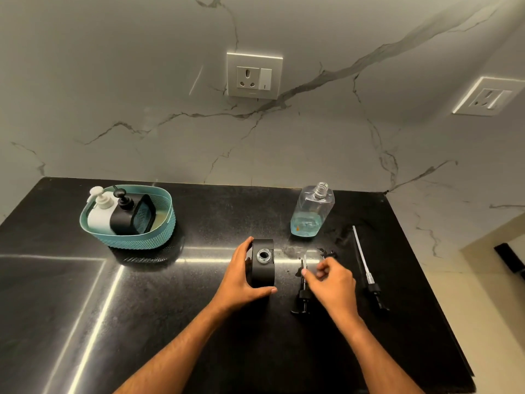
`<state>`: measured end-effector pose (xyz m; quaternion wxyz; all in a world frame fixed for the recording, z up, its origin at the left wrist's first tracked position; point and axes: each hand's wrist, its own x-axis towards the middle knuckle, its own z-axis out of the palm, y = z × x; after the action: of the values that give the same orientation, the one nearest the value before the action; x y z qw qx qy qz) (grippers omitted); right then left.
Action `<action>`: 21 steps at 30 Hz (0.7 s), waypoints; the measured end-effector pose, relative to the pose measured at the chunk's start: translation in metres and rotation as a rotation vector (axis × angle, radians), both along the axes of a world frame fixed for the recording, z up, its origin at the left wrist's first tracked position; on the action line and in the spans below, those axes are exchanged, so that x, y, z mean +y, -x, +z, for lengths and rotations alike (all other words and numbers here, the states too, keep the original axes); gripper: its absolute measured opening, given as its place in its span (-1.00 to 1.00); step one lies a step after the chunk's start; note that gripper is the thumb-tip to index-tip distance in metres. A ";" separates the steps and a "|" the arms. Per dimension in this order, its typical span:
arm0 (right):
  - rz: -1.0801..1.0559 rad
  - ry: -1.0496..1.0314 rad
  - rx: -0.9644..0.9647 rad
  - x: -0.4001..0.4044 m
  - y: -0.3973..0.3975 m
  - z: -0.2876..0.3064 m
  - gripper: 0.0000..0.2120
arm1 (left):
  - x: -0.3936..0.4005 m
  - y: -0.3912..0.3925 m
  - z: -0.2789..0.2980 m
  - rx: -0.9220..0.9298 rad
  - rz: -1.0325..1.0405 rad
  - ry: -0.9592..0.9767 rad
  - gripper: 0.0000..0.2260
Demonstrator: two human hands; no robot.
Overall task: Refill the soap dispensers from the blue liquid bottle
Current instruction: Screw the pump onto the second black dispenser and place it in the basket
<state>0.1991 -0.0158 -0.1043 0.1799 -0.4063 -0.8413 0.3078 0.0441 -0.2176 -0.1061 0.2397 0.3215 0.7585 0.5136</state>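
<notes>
A black soap dispenser (262, 265) stands on the black counter (199, 322) with its round neck uncovered. My left hand (241, 280) grips its left side and front. To its right lies a black pump head (301, 297), its stem pointing away from me. My right hand (331, 282) has curled fingers, and its fingertips pinch that stem. Further back stands the clear bottle (311, 211), uncapped, with blue liquid filling only its bottom part.
A second black pump with a long tube (366, 268) lies at the right. A teal basket (159, 231) at back left holds a white dispenser (98, 211) and a black dispenser (125, 214). Wet smears (326, 253) lie between bottle and pumps. The counter ends at the right.
</notes>
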 end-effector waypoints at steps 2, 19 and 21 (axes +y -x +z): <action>0.039 -0.061 -0.183 -0.011 -0.003 -0.003 -0.58 | 0.002 -0.013 0.000 0.029 0.092 -0.011 0.12; -0.031 -0.047 -0.017 -0.033 -0.004 0.035 -0.60 | 0.017 -0.044 0.012 0.120 0.379 -0.016 -0.50; -0.012 -0.064 0.067 -0.030 -0.003 0.054 -0.61 | 0.014 -0.039 0.011 0.110 0.353 -0.009 -0.49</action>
<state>0.2016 -0.0461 -0.0502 0.2225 -0.3950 -0.8418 0.2930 0.0834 -0.2033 -0.0954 0.1024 0.2119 0.8129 0.5327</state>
